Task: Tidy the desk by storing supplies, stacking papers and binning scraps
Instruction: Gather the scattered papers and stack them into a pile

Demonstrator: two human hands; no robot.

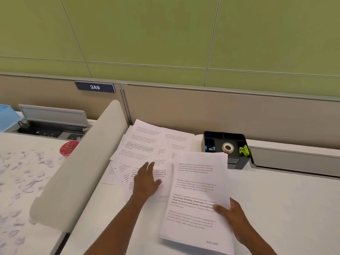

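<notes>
Right hand (233, 216): thumb pinches a gathered stack of papers (198, 199), lifted off the worktop (287, 205) in front of the black organiser (225, 148).
Left hand (147, 181): flat, fingers straight, pressing loose sheets (143, 144) left of the organiser.
Risk: the one-handed pinch may let the stack fan or slip.
Risk: dragging overlapped sheets may crease them or push some off.

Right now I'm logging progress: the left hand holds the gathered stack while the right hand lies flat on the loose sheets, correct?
Sides are swapped. In the head view the right hand holds the gathered stack, and the left hand lies flat on the loose sheets.
</notes>
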